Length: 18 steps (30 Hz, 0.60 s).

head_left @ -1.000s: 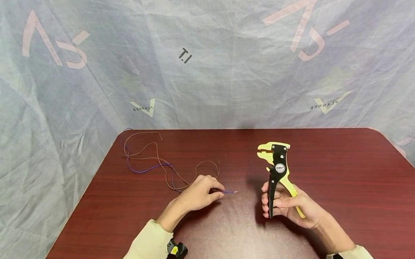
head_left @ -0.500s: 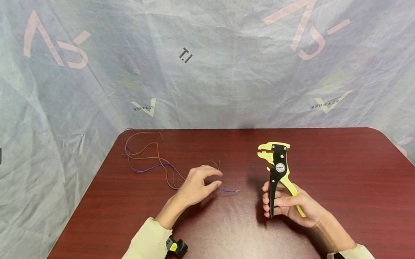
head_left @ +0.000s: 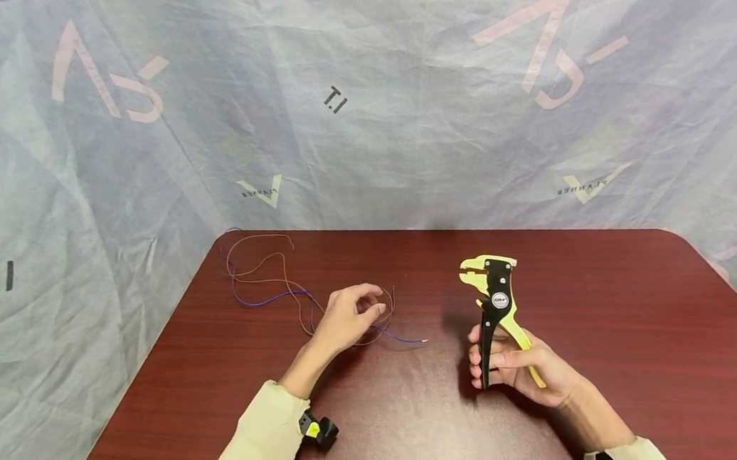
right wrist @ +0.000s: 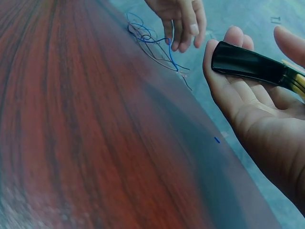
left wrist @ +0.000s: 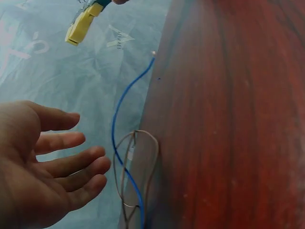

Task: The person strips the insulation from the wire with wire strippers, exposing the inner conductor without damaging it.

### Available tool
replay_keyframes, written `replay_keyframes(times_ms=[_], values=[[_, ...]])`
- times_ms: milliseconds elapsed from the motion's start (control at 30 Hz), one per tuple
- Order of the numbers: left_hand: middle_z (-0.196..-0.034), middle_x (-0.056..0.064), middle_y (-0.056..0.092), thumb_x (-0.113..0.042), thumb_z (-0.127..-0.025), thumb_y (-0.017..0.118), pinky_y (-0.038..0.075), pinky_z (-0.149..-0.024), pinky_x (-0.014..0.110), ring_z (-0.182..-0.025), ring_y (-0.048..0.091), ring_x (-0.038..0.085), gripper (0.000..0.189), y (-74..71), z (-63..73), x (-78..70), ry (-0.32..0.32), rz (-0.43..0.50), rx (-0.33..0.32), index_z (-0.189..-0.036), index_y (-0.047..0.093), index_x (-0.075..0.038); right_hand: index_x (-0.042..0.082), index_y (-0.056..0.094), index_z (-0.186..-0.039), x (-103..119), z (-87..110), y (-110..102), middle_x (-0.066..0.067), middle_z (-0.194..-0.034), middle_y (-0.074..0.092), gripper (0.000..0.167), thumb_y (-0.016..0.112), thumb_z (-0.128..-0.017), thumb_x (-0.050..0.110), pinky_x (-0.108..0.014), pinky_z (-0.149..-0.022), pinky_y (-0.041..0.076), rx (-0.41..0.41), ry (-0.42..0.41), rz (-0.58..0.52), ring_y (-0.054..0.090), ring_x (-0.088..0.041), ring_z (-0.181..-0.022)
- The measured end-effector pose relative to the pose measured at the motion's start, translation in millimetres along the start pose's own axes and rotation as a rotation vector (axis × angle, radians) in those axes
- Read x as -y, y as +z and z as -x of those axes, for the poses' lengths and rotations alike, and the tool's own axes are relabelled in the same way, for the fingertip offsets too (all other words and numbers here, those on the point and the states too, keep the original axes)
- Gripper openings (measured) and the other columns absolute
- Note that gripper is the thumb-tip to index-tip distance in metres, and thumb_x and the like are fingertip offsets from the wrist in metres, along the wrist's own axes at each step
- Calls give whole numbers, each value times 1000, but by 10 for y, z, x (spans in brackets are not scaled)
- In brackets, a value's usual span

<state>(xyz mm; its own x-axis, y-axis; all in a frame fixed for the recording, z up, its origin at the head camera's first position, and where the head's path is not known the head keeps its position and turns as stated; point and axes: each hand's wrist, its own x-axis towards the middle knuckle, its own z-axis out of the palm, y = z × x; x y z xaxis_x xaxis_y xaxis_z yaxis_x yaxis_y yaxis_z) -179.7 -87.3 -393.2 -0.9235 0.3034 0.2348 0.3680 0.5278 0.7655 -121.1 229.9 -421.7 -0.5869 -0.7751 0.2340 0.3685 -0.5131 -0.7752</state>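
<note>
A grey cloth backdrop (head_left: 414, 148) printed with pale logos stands behind the reddish-brown wood-grained tabletop (head_left: 605, 313). The left hand (head_left: 347, 317) is above the thin blue insulated wire (head_left: 403, 339), its grip released, fingers loosely bent. Hand and wrist hide part of this wire and of the thin brown looped wire (head_left: 285, 275) tangled with it at left; where each runs beneath cannot be traced. The blue wire's copper-coloured tip lies exposed, pointing toward the right hand (head_left: 535, 368). The right grip grasps the yellow-and-black wire-stripper tool (head_left: 497, 278) by its handles, head upward; both wrist views cut it off, and its round label is illegible. A tiny blue scrap (right wrist: 217, 140) lies near the tabletop edge in the right wrist view.
</note>
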Motion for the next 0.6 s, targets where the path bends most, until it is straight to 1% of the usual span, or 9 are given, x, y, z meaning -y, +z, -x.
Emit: replay_keyframes(times_ms=[67,133,267,400,500,600], values=[[-92,9,74,-11,-91,69,53,-72,25,-82,67,15,25,-15,-7,31,-15,11,46,-113,70,0,0,47,-135,-4,-3,10,-10,-119,69,50,24,-94,-16,-43,-98,55,-19,7,-6,69,-24,-108],[-93,10,73,-13,-92,69,50,-68,21,-78,65,15,27,-43,-9,73,-38,27,80,-116,69,0,0,48,-134,-10,-6,18,-10,-117,70,49,25,-94,-16,-43,-96,56,-37,17,-2,70,-24,-107],[-94,10,72,-15,-95,66,47,-62,21,-73,61,16,27,-95,-10,180,-59,54,135,-118,68,-1,1,48,-132,-19,-8,19,-10,-116,71,48,26,-94,-17,-42,-94,57,-61,33,5,71,-24,-106],[-94,9,73,-17,-95,65,49,-67,22,-77,62,13,27,-106,-14,255,-53,47,189,-117,69,-2,1,48,-132,-25,-5,13,-10,-115,71,47,26,-94,-17,-42,-94,57,-63,42,6,71,-23,-105],[-96,8,74,-19,-96,65,51,-71,22,-81,64,11,26,-96,-12,279,-55,26,217,-116,70,-3,1,49,-131,-30,-4,14,-9,-115,71,47,26,-94,-16,-42,-94,57,-66,43,4,71,-23,-104],[-98,8,74,-20,-96,65,51,-73,23,-83,64,9,26,-84,-10,291,-58,11,235,-116,71,-4,1,49,-131,-32,-4,18,-10,-114,71,46,27,-95,-16,-42,-94,57,-68,41,2,71,-23,-104]])
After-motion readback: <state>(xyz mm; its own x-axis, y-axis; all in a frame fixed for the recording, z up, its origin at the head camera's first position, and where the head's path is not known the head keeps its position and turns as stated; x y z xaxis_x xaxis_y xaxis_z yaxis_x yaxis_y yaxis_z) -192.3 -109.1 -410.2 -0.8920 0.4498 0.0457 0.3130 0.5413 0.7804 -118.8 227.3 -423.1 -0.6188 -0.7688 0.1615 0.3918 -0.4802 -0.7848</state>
